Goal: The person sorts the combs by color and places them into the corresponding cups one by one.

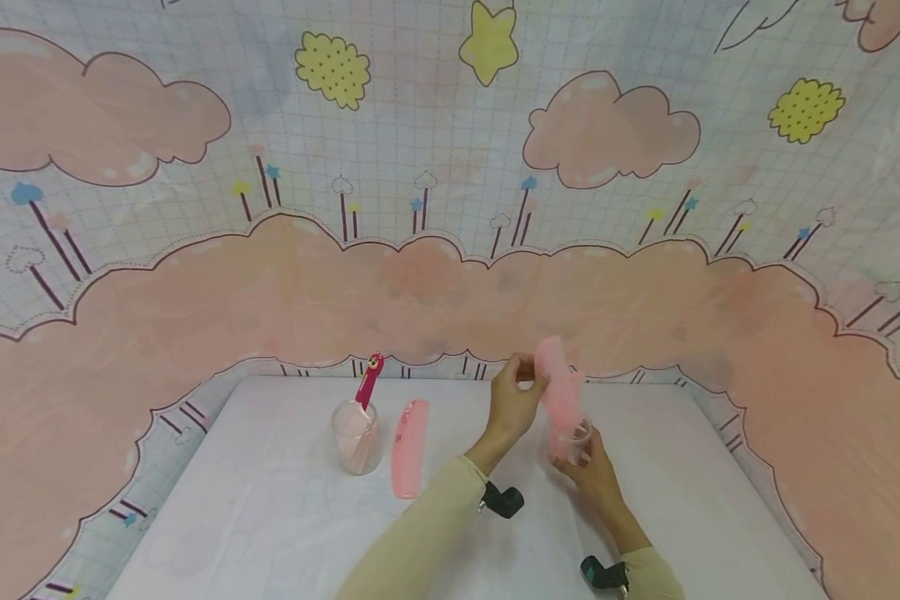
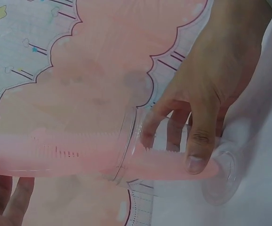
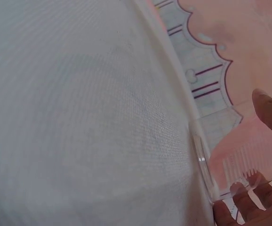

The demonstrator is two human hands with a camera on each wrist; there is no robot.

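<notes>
A pink comb (image 1: pixel 560 387) stands tilted with its lower end inside a clear cup (image 1: pixel 581 432). My left hand (image 1: pixel 513 404) holds the comb's upper end; at the edge of the left wrist view only a few of its fingers (image 2: pixel 23 195) show. Lower down, my right hand (image 1: pixel 596 475) grips the cup's side, thumb and fingers on opposite walls, as the left wrist view also shows. Through the cup wall in the right wrist view, the comb's rounded end and teeth (image 3: pixel 242 160) are visible. Whether a second comb stands behind it, I cannot tell.
To the left, another clear cup (image 1: pixel 347 442) holds pink pieces and a red handle (image 1: pixel 370 379) with a small cartoon head. Beside that cup a second pink comb (image 1: pixel 410 450) lies flat on the white table (image 1: pixel 255 517). A patterned cloth (image 1: pixel 420 292) rises behind the table's back edge.
</notes>
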